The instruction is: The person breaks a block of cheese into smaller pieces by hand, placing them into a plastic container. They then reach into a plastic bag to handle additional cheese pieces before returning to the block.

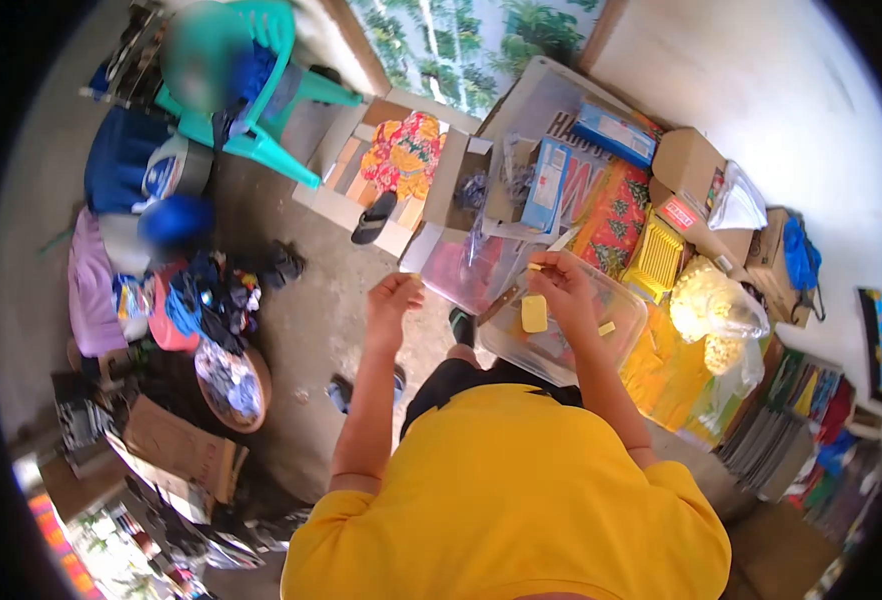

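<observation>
Left hand: the left hand was raised at 9 o'clock of the tub, with its fingers curled into a loose fist. It could not be told whether anything was inside.
Right hand: the right hand hung over the tub's far rim, fingers bent and pinched together on a yellow sliver at the fingertips.
Tub: the tub was clear plastic, rectangular with rounded corners, and sat on the person's lap, just below the right hand.
Yellow block: the yellow block was smooth, squarish and waxy-looking. It lay inside the tub under the right palm.
Knife: the knife had a dark wooden handle and slanted across the tub's 9 o'clock rim, running under the right hand. Whether the hand gripped it could not be told.
Shirt: the yellow shirt was of soft cloth and filled the 6 o'clock edge of the view.
At 3 o'clock of the tub: a clear bag of pale puffed snacks, knobbly in texture, and a ribbed yellow tray.
At 12 to 1 o'clock: cardboard boxes, a glossy blue carton and patterned red cloth crowded close behind the tub.
At 10 o'clock: a dark sandal lay on flattened cardboard, with a green plastic chair beyond it.
At 8 o'clock: a round basket of rumpled cloth stood on the rough grey floor.
</observation>
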A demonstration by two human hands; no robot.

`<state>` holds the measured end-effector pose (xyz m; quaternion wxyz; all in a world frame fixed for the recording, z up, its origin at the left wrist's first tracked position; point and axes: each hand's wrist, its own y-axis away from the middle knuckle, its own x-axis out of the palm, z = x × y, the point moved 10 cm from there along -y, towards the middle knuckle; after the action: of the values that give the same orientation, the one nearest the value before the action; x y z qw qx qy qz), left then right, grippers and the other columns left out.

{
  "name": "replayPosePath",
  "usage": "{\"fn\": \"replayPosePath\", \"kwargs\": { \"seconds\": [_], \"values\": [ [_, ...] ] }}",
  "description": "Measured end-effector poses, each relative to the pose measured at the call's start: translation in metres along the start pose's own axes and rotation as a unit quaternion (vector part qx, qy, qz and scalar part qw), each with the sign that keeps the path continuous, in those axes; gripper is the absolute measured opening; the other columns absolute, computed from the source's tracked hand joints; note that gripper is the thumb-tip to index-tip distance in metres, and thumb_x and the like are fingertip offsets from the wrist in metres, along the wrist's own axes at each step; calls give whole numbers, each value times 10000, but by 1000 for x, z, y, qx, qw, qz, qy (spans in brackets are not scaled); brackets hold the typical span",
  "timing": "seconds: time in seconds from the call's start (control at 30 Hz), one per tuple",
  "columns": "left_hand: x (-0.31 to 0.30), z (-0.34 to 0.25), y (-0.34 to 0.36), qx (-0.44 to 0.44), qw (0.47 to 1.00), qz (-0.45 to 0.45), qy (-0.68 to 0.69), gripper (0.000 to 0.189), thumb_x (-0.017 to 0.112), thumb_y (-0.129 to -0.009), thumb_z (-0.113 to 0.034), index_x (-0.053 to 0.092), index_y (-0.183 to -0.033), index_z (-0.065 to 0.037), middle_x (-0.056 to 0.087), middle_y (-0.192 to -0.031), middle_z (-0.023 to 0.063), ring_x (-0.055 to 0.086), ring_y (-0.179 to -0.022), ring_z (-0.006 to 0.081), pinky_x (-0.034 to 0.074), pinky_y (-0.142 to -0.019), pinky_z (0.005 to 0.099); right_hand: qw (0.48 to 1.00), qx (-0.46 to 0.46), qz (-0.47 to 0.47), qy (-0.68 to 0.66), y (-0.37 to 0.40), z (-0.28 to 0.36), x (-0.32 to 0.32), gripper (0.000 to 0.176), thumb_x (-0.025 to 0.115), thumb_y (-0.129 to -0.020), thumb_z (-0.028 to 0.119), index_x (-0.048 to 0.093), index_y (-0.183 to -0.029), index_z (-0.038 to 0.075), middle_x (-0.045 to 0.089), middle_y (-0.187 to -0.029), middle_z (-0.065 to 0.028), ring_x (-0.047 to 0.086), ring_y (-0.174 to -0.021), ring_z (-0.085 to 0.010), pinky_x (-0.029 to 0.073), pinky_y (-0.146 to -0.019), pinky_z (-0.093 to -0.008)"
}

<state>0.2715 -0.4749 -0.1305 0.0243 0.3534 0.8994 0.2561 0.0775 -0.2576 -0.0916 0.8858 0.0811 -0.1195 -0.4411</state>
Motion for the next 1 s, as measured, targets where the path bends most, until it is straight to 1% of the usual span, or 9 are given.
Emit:
{"fn": "replayPosePath", "kwargs": {
  "seconds": [0.13, 0.23, 0.33, 0.47, 0.57, 0.63, 0.77, 0.97, 1.0],
  "values": [
    [-20, -21, 41, 32, 992, -72, 101, 88, 641, -821, -100, 620, -872, -32, 621, -750, 28, 590, -659, 105, 475, -600, 247, 996, 61, 64, -10, -10, -27, 9, 238, 621, -799, -8, 605, -1037, -22, 625, -907, -46, 600, -822, -102, 481, -763, -231],
    [-25, 2, 76, 27, 987, -81, 134, 79, 634, -827, -94, 607, -881, -43, 623, -778, 41, 597, -672, 126, 488, -613, 269, 971, 153, 106, -152, -13, -56, 15, 217, 585, -817, -27, 611, -1032, -12, 627, -942, -66, 624, -859, -145, 509, -802, -252],
    [-26, 22, 105, 17, 984, -96, 151, 67, 624, -834, -88, 599, -878, -44, 621, -787, 47, 600, -676, 135, 496, -619, 282, 970, 154, 122, -146, -8, -49, 17, 227, 558, -836, -25, 607, -1057, -18, 633, -962, -82, 633, -866, -159, 518, -814, -261],
    [-26, 33, 136, 18, 979, -106, 174, 66, 624, -833, -104, 596, -860, -51, 615, -780, 46, 591, -670, 137, 492, -621, 284, 974, 145, 128, -120, 1, -52, 10, 229, 572, -852, 21, 608, -1077, -6, 635, -955, -54, 630, -843, -140, 526, -771, -251],
    [-28, 39, 152, 1, 978, -107, 180, 93, 610, -842, -148, 596, -853, -57, 606, -770, 38, 571, -664, 133, 479, -620, 284, 989, 110, 93, -32, 9, -46, -3, 189, 599, -857, 70, 626, -1036, 16, 637, -882, -37, 613, -756, -94, 517, -688, -225],
    [-33, 48, 155, -28, 977, -105, 184, 120, 598, -848, -179, 596, -850, -59, 599, -764, 31, 556, -660, 130, 470, -618, 283, 992, 55, 81, 79, 7, -44, -14, 190, 609, -849, 94, 635, -1017, 9, 637, -844, -39, 607, -733, -93, 505, -667, -225],
    [-39, 32, 157, -7, 982, -67, 174, 144, 584, -843, -188, 604, -858, -47, 602, -770, 33, 552, -659, 130, 464, -618, 282, 963, -32, 20, 266, 5, -42, -36, 198, 610, -830, 111, 642, -976, -18, 636, -791, -54, 605, -704, -102, 492, -652, -239],
    [-59, 22, 171, 12, 985, -63, 159, 196, 564, -846, -180, 620, -933, -14, 617, -801, 54, 564, -665, 138, 470, -625, 288, 942, -96, 28, 322, 1, -60, -46, 221, 596, -822, 107, 631, -995, -25, 633, -813, -55, 599, -692, -112, 495, -649, -260],
    [-60, 23, 172, 9, 985, -61, 162, 199, 561, -847, -181, 620, -936, -13, 615, -803, 53, 564, -667, 139, 470, -626, 288, 966, -44, 32, 252, 4, -65, -47, 228, 594, -829, 116, 627, -1010, -19, 631, -821, -51, 598, -693, -114, 496, -648, -259]
  ]
}}
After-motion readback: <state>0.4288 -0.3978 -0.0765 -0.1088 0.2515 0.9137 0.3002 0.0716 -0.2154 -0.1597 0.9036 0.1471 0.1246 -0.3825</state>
